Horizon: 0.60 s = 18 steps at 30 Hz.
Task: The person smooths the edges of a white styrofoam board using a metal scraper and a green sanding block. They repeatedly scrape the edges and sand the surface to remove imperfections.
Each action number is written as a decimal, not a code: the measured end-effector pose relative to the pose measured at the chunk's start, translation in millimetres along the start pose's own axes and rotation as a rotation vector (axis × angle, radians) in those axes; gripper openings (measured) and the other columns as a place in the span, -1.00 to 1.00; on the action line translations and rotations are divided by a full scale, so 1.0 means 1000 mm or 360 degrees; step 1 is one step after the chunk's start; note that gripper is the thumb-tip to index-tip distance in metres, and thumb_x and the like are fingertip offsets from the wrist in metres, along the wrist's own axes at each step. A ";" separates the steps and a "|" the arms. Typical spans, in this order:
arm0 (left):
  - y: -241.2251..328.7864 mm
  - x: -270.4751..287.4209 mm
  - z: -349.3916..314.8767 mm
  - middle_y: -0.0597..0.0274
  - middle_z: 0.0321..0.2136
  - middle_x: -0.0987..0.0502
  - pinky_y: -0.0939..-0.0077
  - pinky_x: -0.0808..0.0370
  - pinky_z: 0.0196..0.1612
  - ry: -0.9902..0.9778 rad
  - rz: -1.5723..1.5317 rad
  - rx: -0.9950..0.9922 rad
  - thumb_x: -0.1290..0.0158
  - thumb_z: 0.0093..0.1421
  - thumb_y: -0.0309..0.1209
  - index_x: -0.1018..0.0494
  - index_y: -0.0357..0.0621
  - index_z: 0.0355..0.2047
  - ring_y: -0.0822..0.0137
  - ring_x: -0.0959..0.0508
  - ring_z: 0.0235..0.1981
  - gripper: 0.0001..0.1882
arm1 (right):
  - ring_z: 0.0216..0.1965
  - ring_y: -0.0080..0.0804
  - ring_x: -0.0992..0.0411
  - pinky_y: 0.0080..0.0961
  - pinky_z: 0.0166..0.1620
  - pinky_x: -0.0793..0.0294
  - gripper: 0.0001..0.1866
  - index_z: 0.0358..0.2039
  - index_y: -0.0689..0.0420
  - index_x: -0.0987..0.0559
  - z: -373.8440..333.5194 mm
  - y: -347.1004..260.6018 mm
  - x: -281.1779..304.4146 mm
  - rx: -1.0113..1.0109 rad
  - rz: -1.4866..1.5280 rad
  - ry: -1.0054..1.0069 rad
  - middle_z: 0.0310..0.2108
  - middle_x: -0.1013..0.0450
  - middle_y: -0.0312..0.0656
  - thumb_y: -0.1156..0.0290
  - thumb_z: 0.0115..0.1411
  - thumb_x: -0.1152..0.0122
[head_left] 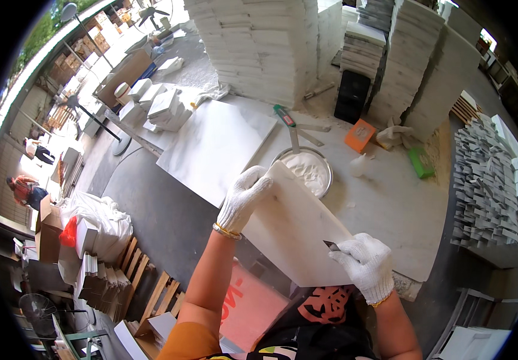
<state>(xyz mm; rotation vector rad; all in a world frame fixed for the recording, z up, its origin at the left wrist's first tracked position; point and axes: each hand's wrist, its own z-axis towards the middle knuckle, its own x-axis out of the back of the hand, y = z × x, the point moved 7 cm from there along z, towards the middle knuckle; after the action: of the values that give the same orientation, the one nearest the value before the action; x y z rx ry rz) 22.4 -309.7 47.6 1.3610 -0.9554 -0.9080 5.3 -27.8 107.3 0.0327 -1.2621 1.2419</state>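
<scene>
A white, faintly grey-veined marble tile (295,231) is tilted up in front of me at the near edge of the worktable. My left hand (244,201), in a white knit glove, is closed on the tile's upper left edge. In my gloved right hand (365,264) is a small blade (331,245), dark and pointed, over the tile's lower right part; its handle is hidden in the fist. Just beyond the tile stands a round metal bowl (330,177) of white paste (307,172). A scraper with a green and red handle (284,116) leans in the bowl.
Another marble slab (220,150) lies on the table at left, near stacked small white blocks (166,111). An orange box (360,135), a green block (420,163) and a small bottle (360,165) sit at right. Tall tile stacks (253,48) stand behind. Two people are far left.
</scene>
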 end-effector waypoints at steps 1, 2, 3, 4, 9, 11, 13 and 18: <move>-0.003 0.003 0.001 0.45 -0.39 -0.45 0.64 -0.35 -0.22 0.0030 -0.0014 -0.0032 -0.11 0.32 -0.26 -0.56 -0.25 -0.20 0.59 -0.37 -0.32 -0.73 | -0.49 -0.23 -0.52 -0.39 -0.41 -0.47 -0.82 -0.42 0.05 -0.70 0.003 0.001 0.000 0.0023 -0.0023 -0.0013 -0.47 -0.57 -0.19 0.42 -0.07 -0.54; -0.001 0.003 0.002 0.45 -0.40 -0.43 0.64 -0.33 -0.25 0.0050 0.0027 -0.0105 -0.11 0.32 -0.27 -0.55 -0.26 -0.21 0.59 -0.35 -0.34 -0.74 | -0.50 -0.23 -0.52 -0.39 -0.42 -0.47 -0.82 -0.42 0.05 -0.70 0.005 0.006 0.000 0.0027 0.0023 -0.0003 -0.48 -0.56 -0.19 0.41 -0.07 -0.54; -0.004 0.001 0.002 0.45 -0.40 -0.44 0.64 -0.34 -0.24 0.0061 0.0038 -0.0073 -0.11 0.32 -0.28 -0.55 -0.26 -0.22 0.59 -0.36 -0.34 -0.75 | -0.51 -0.22 -0.51 -0.39 -0.43 -0.47 -0.82 -0.42 0.05 -0.70 0.006 0.012 -0.002 0.0032 0.0068 0.0007 -0.49 -0.56 -0.19 0.40 -0.07 -0.54; -0.007 0.000 0.001 0.45 -0.41 -0.45 0.64 -0.35 -0.24 0.0073 0.0048 -0.0041 -0.11 0.32 -0.29 -0.55 -0.26 -0.23 0.59 -0.37 -0.33 -0.75 | -0.52 -0.22 -0.51 -0.39 -0.43 -0.47 -0.82 -0.42 0.05 -0.70 0.008 0.017 -0.003 0.0037 0.0114 0.0017 -0.50 -0.56 -0.19 0.39 -0.07 -0.54; -0.015 -0.011 0.007 0.38 -0.40 -0.52 0.62 -0.40 -0.21 0.0122 0.0052 0.0000 -0.12 0.30 -0.35 -0.55 -0.28 -0.30 0.56 -0.42 -0.32 -0.80 | -0.56 -0.23 -0.48 -0.40 -0.46 -0.45 -0.80 -0.42 0.07 -0.68 0.004 0.032 -0.005 -0.0012 0.0161 0.0001 -0.53 -0.52 -0.17 0.37 -0.06 -0.55; -0.019 -0.014 0.008 0.35 -0.40 -0.53 0.61 -0.41 -0.22 0.0179 0.0072 -0.0002 -0.12 0.29 -0.36 -0.55 -0.29 -0.32 0.55 -0.43 -0.33 -0.80 | -0.56 -0.24 -0.47 -0.40 -0.46 -0.45 -0.80 -0.42 0.08 -0.67 0.003 0.038 -0.008 -0.0021 0.0186 -0.0025 -0.54 -0.51 -0.18 0.37 -0.05 -0.55; -0.021 -0.019 0.015 0.34 -0.41 -0.53 0.60 -0.41 -0.23 0.0210 0.0078 -0.0022 -0.13 0.28 -0.37 -0.55 -0.31 -0.34 0.54 -0.44 -0.34 -0.80 | -0.54 -0.26 -0.48 -0.42 -0.45 -0.45 -0.78 -0.40 0.09 -0.66 0.003 0.046 -0.008 -0.0003 0.0205 -0.0025 -0.52 -0.51 -0.19 0.39 -0.06 -0.56; -0.028 -0.018 0.008 0.32 -0.43 -0.54 0.59 -0.42 -0.24 0.0268 -0.0027 0.0089 -0.15 0.25 -0.38 -0.56 -0.33 -0.34 0.53 -0.46 -0.36 -0.80 | -0.46 -0.27 -0.52 -0.46 -0.37 -0.51 -0.79 -0.40 0.14 -0.65 -0.001 0.048 -0.013 -0.0065 0.0259 -0.0094 -0.41 -0.55 -0.15 0.48 -0.06 -0.53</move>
<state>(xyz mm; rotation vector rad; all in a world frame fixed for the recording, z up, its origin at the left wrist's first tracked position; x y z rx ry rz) 9.1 -296.5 19.2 1.4704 -0.8461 -0.7708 -25.0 -16.5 70.0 -0.0644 -1.3622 1.3622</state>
